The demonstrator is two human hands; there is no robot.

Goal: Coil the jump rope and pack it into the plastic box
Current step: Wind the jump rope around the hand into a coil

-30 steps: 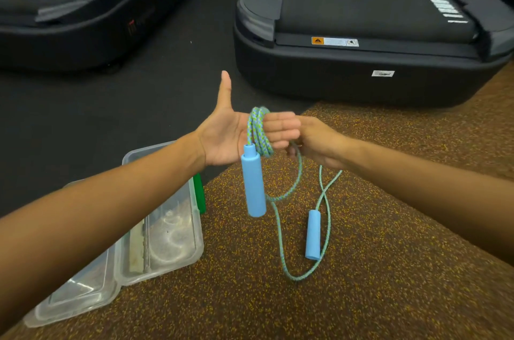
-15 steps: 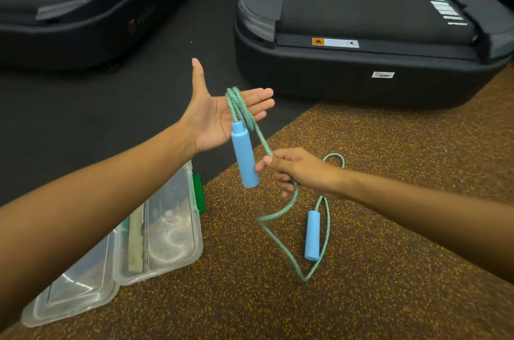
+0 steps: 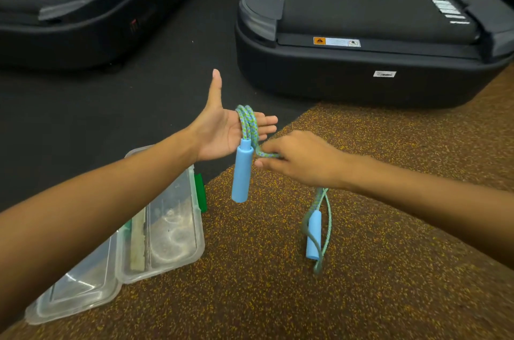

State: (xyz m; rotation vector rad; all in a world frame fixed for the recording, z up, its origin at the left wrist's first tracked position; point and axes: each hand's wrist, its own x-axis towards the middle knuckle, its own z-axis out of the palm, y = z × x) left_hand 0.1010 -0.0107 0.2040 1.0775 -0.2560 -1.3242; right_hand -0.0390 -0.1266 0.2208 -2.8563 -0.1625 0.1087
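My left hand (image 3: 219, 131) is held out flat, palm facing right and thumb up, with several turns of the blue-green jump rope (image 3: 247, 124) looped over its fingers. One blue handle (image 3: 242, 171) hangs from those loops below the palm. My right hand (image 3: 300, 157) pinches the rope just right of that handle. The rest of the rope drops under my right wrist with the second blue handle (image 3: 313, 235) dangling above the floor. The clear plastic box (image 3: 164, 228) lies open on the floor under my left forearm, its lid (image 3: 75, 292) folded out toward me.
A green clasp (image 3: 200, 192) sticks out at the box's far end. Two black treadmills stand ahead: one (image 3: 370, 33) at upper right, another (image 3: 83, 5) at upper left. Speckled brown rubber flooring (image 3: 361, 284) meets dark flooring (image 3: 83, 117).
My right hand has come up and left from below with the rope, closing on my left hand's fingers. The hanging loop has shortened and the lower handle has swung right.
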